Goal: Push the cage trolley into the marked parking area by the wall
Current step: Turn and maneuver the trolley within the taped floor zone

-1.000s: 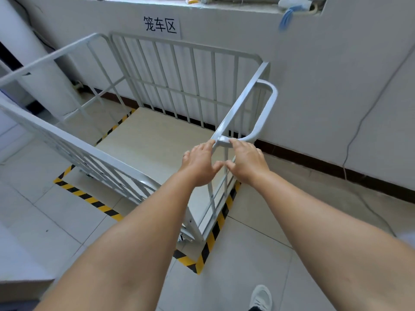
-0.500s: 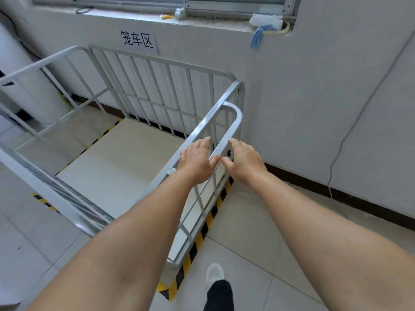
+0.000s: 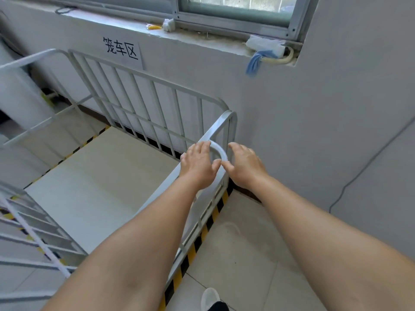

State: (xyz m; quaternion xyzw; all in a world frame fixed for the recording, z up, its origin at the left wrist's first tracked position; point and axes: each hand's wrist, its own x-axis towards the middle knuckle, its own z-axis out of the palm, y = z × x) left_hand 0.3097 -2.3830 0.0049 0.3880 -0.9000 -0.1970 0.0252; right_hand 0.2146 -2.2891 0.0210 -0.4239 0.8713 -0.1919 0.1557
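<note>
Seen from above, two bare forearms reach forward and down to a white metal cage trolley [image 3: 139,113]. The left hand [image 3: 198,163] rests palm-down on the trolley's curved handle [image 3: 219,150], fingers draped loosely over the tube rather than clenched. The right hand [image 3: 243,166] sits just beside it, fingers spread and relaxed, its thumb meeting the handle near the left thumb. The trolley's barred back panel stands against the grey wall [image 3: 314,122], under a paper sign [image 3: 121,51] with Chinese characters. Its pale floor panel lies inside yellow-and-black floor tape [image 3: 202,234], which runs along the near side.
</note>
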